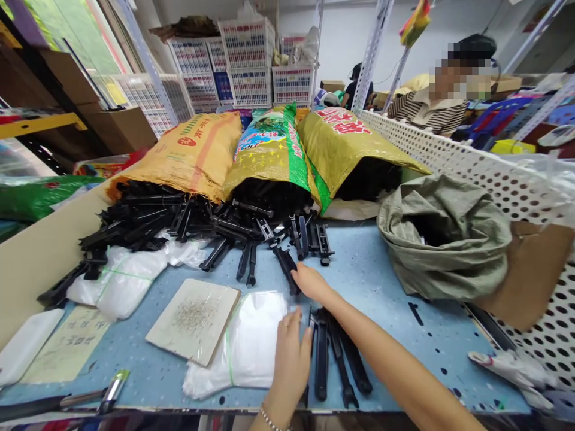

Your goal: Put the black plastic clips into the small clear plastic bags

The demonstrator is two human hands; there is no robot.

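Note:
My right hand (311, 281) reaches forward over the blue table (372, 281). Its fingers close on a long black plastic part (287, 267) at the near edge of a big pile of such parts (179, 221). My left hand (291, 353) lies flat and open beside a small row of black parts (336, 359) laid side by side near the front edge. It touches their left side. A stack of clear plastic bags (251, 344) lies just left of that hand.
Three woven sacks (269, 149) spill black parts at the back. An olive cloth bag (444, 239) sits at the right against a perforated white divider (494, 173). A card with small screws (194, 317), more bags (121, 281) and a screwdriver (90, 398) lie left. A person sits beyond the divider.

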